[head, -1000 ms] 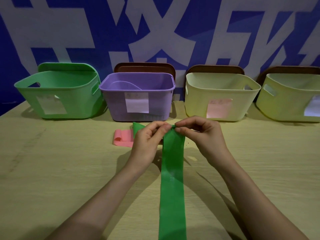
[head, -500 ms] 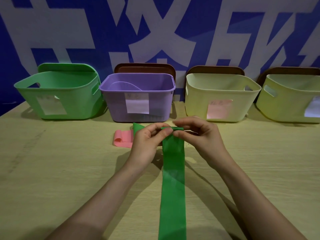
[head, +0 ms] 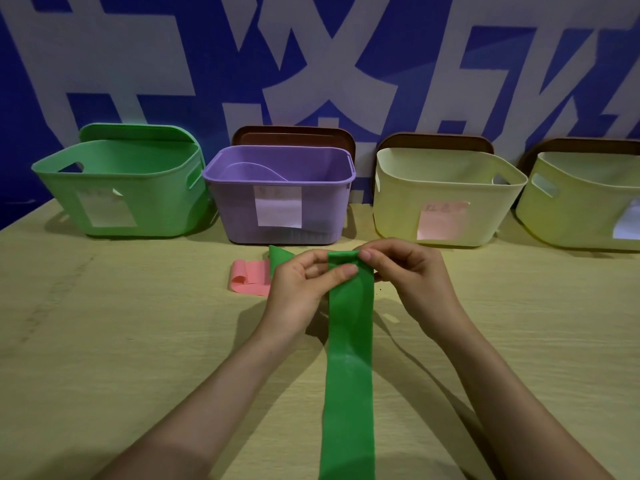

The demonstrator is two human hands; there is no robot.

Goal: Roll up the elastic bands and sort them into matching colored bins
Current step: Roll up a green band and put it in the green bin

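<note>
Down at 6 o'clock, starting with the green band: flat on the desk, running straight up toward 12 as one long strip. Up along it to the middle, and there, both hands on its far end, close together, side by side. Left hand curled, thumb laid across the top face of the strip, fingers bent round the left end of a small rolled edge. Right hand, at 3 o'clock of the left, curled too, thumb and fingertips pinching the same roll from its own side. Only a thin roll there, with most of the band lying unrolled.

Peeking out at 11 o'clock of the left hand, a green corner; cannot tell whether part of the same band. Just beside it at 9 o'clock, a pink band, loose on the desk with one end curled over.

Further out, four bins in a row: green bin at 10 o'clock, purple bin at 12 with a pale curved strip inside, cream bin at 1, yellow-green bin at 3, cut by the frame. Paper labels on all four fronts, writing too faint to read. Behind the bins, lids propped upright. Past everything, a blue wall with big white shapes.
</note>
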